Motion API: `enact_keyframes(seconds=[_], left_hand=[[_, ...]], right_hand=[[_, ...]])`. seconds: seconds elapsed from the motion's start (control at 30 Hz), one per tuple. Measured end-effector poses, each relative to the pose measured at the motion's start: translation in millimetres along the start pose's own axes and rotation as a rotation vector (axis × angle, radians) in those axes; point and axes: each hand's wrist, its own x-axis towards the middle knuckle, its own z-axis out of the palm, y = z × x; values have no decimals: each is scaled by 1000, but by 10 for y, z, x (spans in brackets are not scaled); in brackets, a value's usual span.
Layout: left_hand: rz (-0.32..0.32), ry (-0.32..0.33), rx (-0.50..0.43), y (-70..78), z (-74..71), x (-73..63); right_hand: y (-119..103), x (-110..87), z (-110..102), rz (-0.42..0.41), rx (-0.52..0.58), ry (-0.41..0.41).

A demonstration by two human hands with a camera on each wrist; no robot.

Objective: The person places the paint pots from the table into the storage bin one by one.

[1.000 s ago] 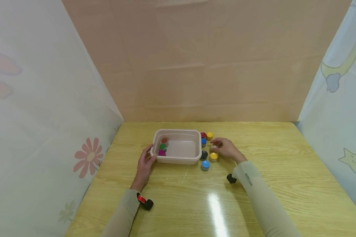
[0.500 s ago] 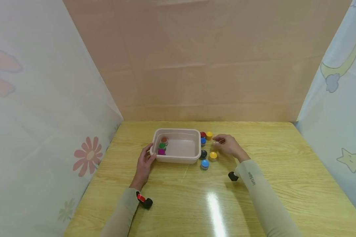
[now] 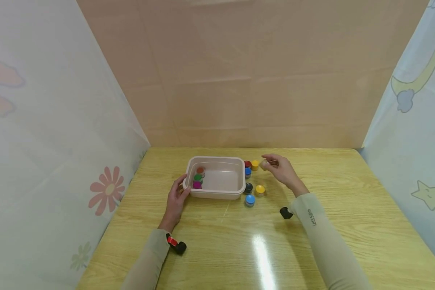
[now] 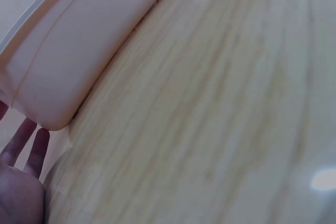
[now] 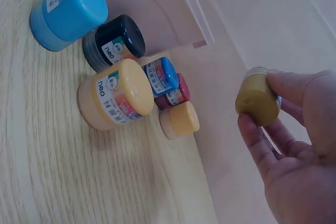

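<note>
My right hand [image 3: 282, 170] pinches a small ochre paint jar [image 5: 257, 98] between thumb and fingers. The jar is tilted and held up off the table, with its ochre end toward the right wrist camera. At the left end of a pale pink plastic bin [image 3: 217, 195], my left hand [image 3: 175, 201] rests against the corner. Its fingers [image 4: 37, 150] lie straight along the outer wall in the left wrist view. Inside the bin, along its left side, stand paint jars with an orange-brown lid [image 3: 200, 170], a green lid [image 3: 197, 177] and a magenta lid [image 3: 197, 185].
Several lidded paint jars stand right of the bin: light blue [image 5: 68, 11], black [image 5: 115, 43], yellow [image 5: 115, 95], blue [image 5: 161, 75], red [image 5: 176, 93] and a yellow-orange one [image 5: 179, 120]. The wooden table [image 3: 217, 249] meets a brown backdrop [image 3: 217, 100] behind.
My right hand has lifted the ochre jar from among the other jars, moving up and toward the back of the table. My left hand and the bin have stayed in place.
</note>
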Motion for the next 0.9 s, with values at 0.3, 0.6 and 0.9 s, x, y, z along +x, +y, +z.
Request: enact_keyframes(seconds=[0.3, 0.6, 0.9], left_hand=[[47, 21, 7, -32, 12, 0], [49, 21, -8, -51, 18, 3], [40, 21, -6, -40, 11, -2]], right_hand=[[-77, -6, 4, 10, 111, 22], [-60, -5, 22, 13, 202, 48], [-57, 5, 51, 9, 249, 53]])
